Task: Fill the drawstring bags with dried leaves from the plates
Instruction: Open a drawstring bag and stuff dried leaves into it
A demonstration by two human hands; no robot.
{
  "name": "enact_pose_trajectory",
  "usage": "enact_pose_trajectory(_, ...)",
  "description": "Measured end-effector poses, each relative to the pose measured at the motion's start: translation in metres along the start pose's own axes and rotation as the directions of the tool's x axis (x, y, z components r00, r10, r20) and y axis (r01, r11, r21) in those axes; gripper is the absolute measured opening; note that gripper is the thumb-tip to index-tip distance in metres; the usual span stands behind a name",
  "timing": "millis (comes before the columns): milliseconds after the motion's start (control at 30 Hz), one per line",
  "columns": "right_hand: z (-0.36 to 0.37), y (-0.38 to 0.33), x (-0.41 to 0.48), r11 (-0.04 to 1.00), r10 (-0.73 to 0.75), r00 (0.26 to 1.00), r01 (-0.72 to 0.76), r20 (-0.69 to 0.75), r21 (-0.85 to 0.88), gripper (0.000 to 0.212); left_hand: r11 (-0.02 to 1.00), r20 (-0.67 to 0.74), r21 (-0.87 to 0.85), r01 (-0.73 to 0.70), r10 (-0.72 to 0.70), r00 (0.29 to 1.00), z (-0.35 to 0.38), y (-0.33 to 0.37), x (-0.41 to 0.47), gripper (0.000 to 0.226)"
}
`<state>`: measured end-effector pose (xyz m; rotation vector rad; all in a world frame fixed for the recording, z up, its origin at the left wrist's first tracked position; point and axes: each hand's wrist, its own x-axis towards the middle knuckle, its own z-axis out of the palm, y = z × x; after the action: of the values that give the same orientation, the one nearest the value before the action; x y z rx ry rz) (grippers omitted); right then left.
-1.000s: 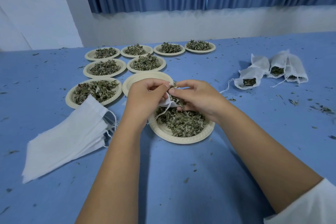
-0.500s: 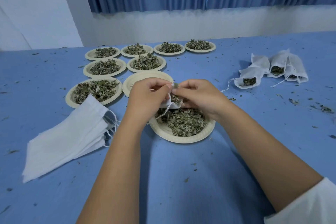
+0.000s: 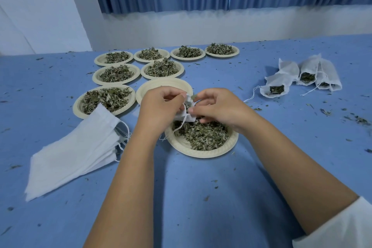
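A small white drawstring bag [image 3: 188,116] hangs over the near paper plate [image 3: 205,152], which holds dried green leaves [image 3: 203,136]. My left hand [image 3: 161,104] grips the bag's mouth from the left. My right hand [image 3: 217,104] pinches the bag's right edge, with a leaf at its fingertips above the opening. The bag's string dangles onto the plate. Most of the bag is hidden between my hands.
A stack of empty white bags [image 3: 74,151] lies at the left. Several plates of leaves [image 3: 161,68] and one bare plate [image 3: 165,85] stand behind my hands. Filled bags [image 3: 302,78] lie at the right. Leaf crumbs dot the blue table [image 3: 201,197].
Both hands have drawn slightly closer together over the plate. The bag's mouth has bunched up more between the fingers.
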<state>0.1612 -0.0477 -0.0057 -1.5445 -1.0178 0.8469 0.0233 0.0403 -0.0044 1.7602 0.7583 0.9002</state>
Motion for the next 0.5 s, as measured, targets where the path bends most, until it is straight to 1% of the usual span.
enact_pose_trajectory(100, 0.003, 0.0044, 0.0038, 0.993, -0.066, 0.996, 0.059, -0.067, -0.107, 0.021, 1.0, 0.058, -0.018, 0.019, -0.018, 0.998, 0.0028, 0.0018, -0.0017, 0.014)
enact_pose_trajectory(167, 0.002, 0.0052, 0.0055, 0.982, -0.107, 0.988, 0.088, -0.112, -0.164, 0.024, 0.999, 0.052, -0.038, 0.035, -0.033, 0.998, 0.0034, 0.002, -0.0016, 0.013)
enact_pose_trajectory(267, -0.0006, 0.0037, 0.0048, 0.987, -0.122, 0.987, 0.109, -0.106, -0.121, 0.019, 0.999, 0.026, -0.022, 0.026, -0.025, 0.999, 0.0016, 0.0016, -0.0008, 0.013)
enact_pose_trajectory(333, 0.0, 0.0028, 0.0035, 0.989, -0.12, 0.986, 0.109, -0.118, -0.097, 0.016, 1.0, 0.035, -0.02, 0.02, -0.02, 0.999, 0.0007, 0.0018, -0.001, 0.015)
enact_pose_trajectory(433, 0.0013, 0.0043, 0.0036, 0.986, -0.148, 0.975, 0.133, -0.167, -0.1, 0.009, 0.999, 0.051, -0.028, 0.034, -0.032, 0.998, 0.0015, 0.0019, -0.0019, 0.013)
enact_pose_trajectory(500, 0.0006, 0.0042, 0.0037, 0.984, -0.162, 0.964, 0.143, -0.209, -0.106, 0.009, 0.999, 0.037, -0.028, 0.042, -0.041, 0.998, 0.0019, 0.0011, -0.001, 0.012)
